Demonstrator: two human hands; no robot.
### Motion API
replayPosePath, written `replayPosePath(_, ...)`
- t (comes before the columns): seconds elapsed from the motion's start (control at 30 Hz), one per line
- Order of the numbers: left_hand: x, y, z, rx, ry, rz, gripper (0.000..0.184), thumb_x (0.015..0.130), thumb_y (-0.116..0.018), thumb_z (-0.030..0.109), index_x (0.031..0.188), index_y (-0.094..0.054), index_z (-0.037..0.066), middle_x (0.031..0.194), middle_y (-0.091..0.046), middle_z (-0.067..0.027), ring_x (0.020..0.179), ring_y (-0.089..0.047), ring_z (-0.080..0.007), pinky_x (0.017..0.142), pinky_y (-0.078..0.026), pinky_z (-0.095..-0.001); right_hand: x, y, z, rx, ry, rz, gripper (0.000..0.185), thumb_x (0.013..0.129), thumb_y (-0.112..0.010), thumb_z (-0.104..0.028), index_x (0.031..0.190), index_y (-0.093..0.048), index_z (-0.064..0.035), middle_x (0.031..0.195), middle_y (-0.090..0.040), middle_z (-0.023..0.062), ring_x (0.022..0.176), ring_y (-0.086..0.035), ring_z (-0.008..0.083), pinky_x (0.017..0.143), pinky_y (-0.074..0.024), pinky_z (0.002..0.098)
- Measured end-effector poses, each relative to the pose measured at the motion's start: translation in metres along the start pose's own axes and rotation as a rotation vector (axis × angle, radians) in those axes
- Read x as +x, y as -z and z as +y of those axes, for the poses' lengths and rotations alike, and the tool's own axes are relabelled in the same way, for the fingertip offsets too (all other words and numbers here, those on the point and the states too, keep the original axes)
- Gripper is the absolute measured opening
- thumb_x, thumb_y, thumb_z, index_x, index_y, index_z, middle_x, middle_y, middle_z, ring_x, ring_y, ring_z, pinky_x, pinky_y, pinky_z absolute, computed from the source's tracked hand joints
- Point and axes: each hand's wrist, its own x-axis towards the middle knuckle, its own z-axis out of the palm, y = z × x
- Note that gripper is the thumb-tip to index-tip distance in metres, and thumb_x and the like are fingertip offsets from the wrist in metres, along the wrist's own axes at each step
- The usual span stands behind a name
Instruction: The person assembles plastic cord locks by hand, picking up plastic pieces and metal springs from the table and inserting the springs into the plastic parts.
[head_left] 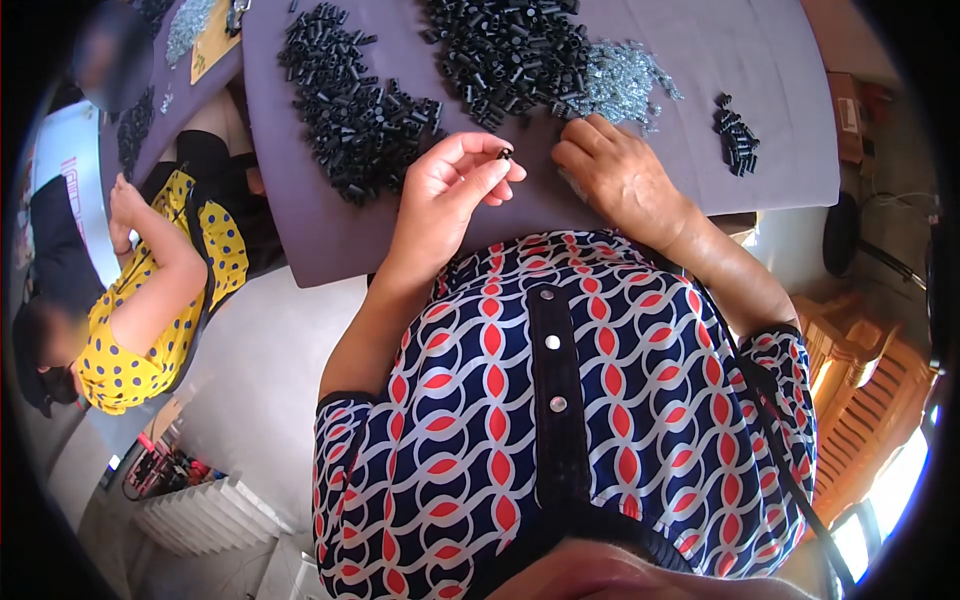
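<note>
Between the thumb and index finger of my left hand (455,190) is a small black part (505,154), mostly hidden by the fingertips. My right hand (618,178) is at the near edge of the clear parts pile, its fingers curled together; what they hold, if anything, is hidden. Two large piles of black cylindrical parts, one on the left (365,120) and one in the middle (500,55), lie on the purple-grey table cover (690,165). Small clear parts (620,80) are heaped beside the middle pile. A small group of black parts (737,140) lies farther right.
At the left, a person in yellow dotted clothing (150,310) sits by another covered table with black and clear parts. Another person's blurred head (110,65) is at the upper left. A wooden chair (865,400) and a cardboard box (846,115) are on the right.
</note>
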Motion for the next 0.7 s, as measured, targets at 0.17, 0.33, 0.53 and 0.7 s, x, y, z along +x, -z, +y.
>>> replayPosePath(0.17, 0.001, -0.006, 0.001, 0.091, -0.004, -0.008, 0.018, 0.097, -0.061, 0.008, 0.114, -0.064, 0.000, 0.098, -0.072, -0.0082, 0.081, -0.063, -0.0091, 0.078, -0.051, -0.0237, 0.005, 0.001, -0.001, 0.020, -0.037, -0.018, 0.011, 0.079, -0.059, -0.009, 0.090, -0.059, -0.0058, 0.094, -0.055, 0.0083, 0.091, -0.059, 0.0249, 0.072, -0.0538, 0.0357)
replayPosePath(0.33, 0.000, -0.011, -0.001, 0.170, -0.038, -0.007, 0.019, 0.097, -0.061, 0.007, 0.114, -0.063, -0.002, 0.098, -0.071, -0.0079, 0.081, -0.062, -0.0090, 0.079, -0.052, -0.0243, 0.001, 0.010, 0.006, 0.399, -0.140, 0.023, 0.017, 0.079, -0.065, -0.002, 0.095, -0.059, -0.0028, 0.093, -0.060, 0.0105, 0.088, -0.063, 0.0269, 0.073, -0.0531, 0.0350)
replayPosePath(0.53, 0.008, -0.027, 0.003, 0.229, -0.067, -0.053, 0.017, 0.096, -0.062, 0.004, 0.112, -0.063, -0.002, 0.093, -0.070, -0.0050, 0.078, -0.060, -0.0068, 0.073, -0.050, -0.0218, 0.007, 0.018, 0.001, 1.040, -0.451, -0.109, 0.015, 0.092, -0.070, -0.005, 0.099, -0.059, 0.0003, 0.089, -0.063, 0.0011, 0.087, -0.062, 0.0067, 0.079, -0.0514, 0.0249)
replayPosePath(0.7, 0.006, -0.028, 0.003, 0.222, -0.084, -0.046, 0.015, 0.096, -0.062, 0.003, 0.109, -0.064, -0.002, 0.091, -0.070, -0.0050, 0.076, -0.060, -0.0065, 0.071, -0.050, -0.0214, 0.002, 0.008, 0.005, 1.437, -0.451, -0.021, 0.016, 0.089, -0.070, 0.001, 0.102, -0.062, 0.0013, 0.092, -0.065, 0.0015, 0.088, -0.063, 0.0092, 0.083, -0.0516, 0.0251)
